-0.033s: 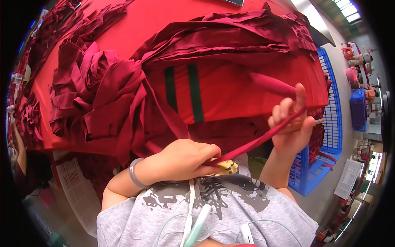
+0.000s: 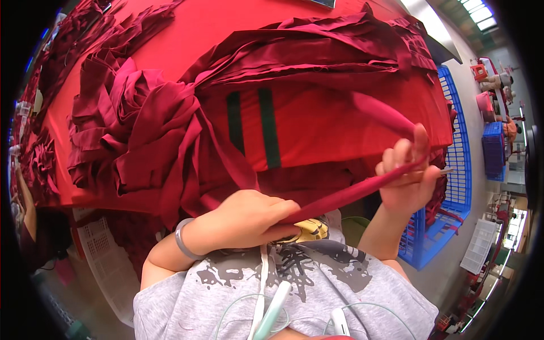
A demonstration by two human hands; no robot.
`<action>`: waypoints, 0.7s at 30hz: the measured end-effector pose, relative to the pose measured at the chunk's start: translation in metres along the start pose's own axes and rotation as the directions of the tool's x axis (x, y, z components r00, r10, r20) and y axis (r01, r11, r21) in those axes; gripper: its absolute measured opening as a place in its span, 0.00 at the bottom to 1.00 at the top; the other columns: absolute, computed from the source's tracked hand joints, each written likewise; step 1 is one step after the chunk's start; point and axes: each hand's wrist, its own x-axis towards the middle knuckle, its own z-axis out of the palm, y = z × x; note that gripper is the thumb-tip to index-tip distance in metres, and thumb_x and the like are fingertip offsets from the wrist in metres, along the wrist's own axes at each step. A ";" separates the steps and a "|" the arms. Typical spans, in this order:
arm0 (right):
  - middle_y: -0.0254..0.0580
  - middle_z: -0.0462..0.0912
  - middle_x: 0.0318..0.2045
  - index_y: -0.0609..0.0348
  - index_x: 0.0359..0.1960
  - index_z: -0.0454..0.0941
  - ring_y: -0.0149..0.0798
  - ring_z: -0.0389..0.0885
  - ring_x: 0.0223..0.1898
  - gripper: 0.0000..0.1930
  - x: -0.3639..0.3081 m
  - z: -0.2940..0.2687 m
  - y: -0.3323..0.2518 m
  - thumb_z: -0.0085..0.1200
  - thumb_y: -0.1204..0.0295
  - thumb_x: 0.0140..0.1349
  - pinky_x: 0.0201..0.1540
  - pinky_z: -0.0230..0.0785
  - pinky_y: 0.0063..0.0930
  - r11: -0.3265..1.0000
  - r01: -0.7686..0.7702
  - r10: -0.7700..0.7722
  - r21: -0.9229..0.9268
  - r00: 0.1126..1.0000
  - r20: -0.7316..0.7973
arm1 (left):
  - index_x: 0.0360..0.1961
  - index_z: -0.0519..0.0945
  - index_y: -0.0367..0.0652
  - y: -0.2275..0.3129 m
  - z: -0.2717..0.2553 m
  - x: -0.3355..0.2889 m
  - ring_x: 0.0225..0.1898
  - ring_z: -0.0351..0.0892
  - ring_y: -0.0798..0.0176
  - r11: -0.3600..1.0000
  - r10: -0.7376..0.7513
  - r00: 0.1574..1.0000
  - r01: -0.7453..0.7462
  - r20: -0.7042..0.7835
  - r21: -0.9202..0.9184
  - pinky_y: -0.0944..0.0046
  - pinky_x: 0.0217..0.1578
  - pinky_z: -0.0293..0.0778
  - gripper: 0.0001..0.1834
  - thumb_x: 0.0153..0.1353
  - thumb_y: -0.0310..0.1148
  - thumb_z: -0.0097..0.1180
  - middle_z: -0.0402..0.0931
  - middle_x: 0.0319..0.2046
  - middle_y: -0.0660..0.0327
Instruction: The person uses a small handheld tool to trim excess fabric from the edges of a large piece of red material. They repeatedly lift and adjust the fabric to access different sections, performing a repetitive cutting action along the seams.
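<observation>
A long dark red fabric strip (image 2: 345, 196) stretches between my hands in front of my chest. My left hand (image 2: 249, 218) is closed on its near end, thumb against the fingers. My right hand (image 2: 409, 173) has the strip running across its fingers and around the raised index finger, the other fingers curled. A thin pale metal tip (image 2: 447, 170) sticks out beside the right thumb; what it belongs to is hidden. Beyond the right hand, the strip's far part (image 2: 382, 112) arcs back over the red-covered table (image 2: 317, 127). Left of it lies a knotted bundle of dark red strips (image 2: 136, 122).
A long folded stack of dark red fabric (image 2: 306, 54) lies across the table's far side. Two dark green bands (image 2: 268, 127) cross the red cover. A blue plastic crate (image 2: 456, 147) stands at right, a white crate (image 2: 105, 255) at lower left. Another person's arm (image 2: 27, 207) shows at far left.
My right hand has moved slightly right and down, carrying the strip with it. The strip between my hands now shows wider and flatter. My left hand has barely shifted.
</observation>
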 end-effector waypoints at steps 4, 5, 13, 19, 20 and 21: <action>0.42 0.72 0.36 0.55 0.71 0.54 0.31 0.64 0.29 0.34 -0.008 -0.016 -0.003 0.50 0.54 0.68 0.26 0.61 0.23 0.993 0.020 -0.010 0.112 0.996 -0.090 | 0.28 0.81 0.44 -0.001 -0.027 -0.012 0.17 0.73 0.55 0.970 0.182 0.977 -0.196 -0.111 -0.142 0.59 0.19 0.65 0.08 0.54 0.35 0.67 0.72 0.17 0.61; 0.41 0.73 0.37 0.55 0.71 0.55 0.32 0.65 0.30 0.34 -0.010 -0.017 0.003 0.50 0.55 0.68 0.25 0.61 0.23 0.982 0.032 0.003 0.185 0.982 -0.187 | 0.25 0.80 0.43 -0.001 -0.034 -0.017 0.16 0.72 0.57 0.951 0.236 0.969 -0.245 -0.066 -0.191 0.59 0.17 0.63 0.08 0.53 0.33 0.67 0.72 0.17 0.62; 0.30 0.81 0.43 0.59 0.57 0.74 0.28 0.63 0.29 0.24 -0.006 -0.085 -0.010 0.61 0.63 0.61 0.22 0.54 0.16 0.854 0.151 0.051 0.497 0.928 -0.369 | 0.16 0.73 0.38 -0.004 -0.069 -0.053 0.13 0.68 0.55 0.852 0.282 0.942 -0.334 -0.184 -0.403 0.59 0.15 0.56 0.17 0.48 0.31 0.72 0.67 0.13 0.58; 0.34 0.78 0.41 0.62 0.48 0.73 0.28 0.64 0.30 0.16 -0.009 -0.144 -0.100 0.60 0.74 0.58 0.31 0.62 0.20 0.897 0.277 -0.060 0.343 0.848 -0.527 | 0.14 0.72 0.34 -0.012 -0.062 -0.066 0.10 0.60 0.62 0.924 -0.013 0.829 -0.204 -0.559 -0.324 0.62 0.16 0.52 0.15 0.46 0.31 0.64 0.61 0.09 0.60; 0.34 0.78 0.42 0.61 0.44 0.72 0.28 0.64 0.30 0.13 -0.010 -0.163 -0.118 0.60 0.75 0.58 0.32 0.62 0.19 0.900 0.243 -0.051 0.361 0.882 -0.469 | 0.14 0.72 0.34 -0.012 -0.062 -0.067 0.10 0.59 0.64 0.930 -0.057 0.792 -0.179 -0.608 -0.321 0.63 0.15 0.51 0.15 0.46 0.31 0.64 0.61 0.09 0.61; 0.35 0.79 0.39 0.62 0.44 0.73 0.28 0.63 0.28 0.14 -0.010 -0.185 -0.135 0.60 0.75 0.58 0.32 0.62 0.18 0.924 0.232 -0.047 0.304 0.858 -0.512 | 0.14 0.71 0.34 -0.012 -0.063 -0.067 0.10 0.57 0.66 0.936 -0.099 0.750 -0.154 -0.654 -0.317 0.64 0.15 0.50 0.15 0.47 0.31 0.63 0.61 0.09 0.62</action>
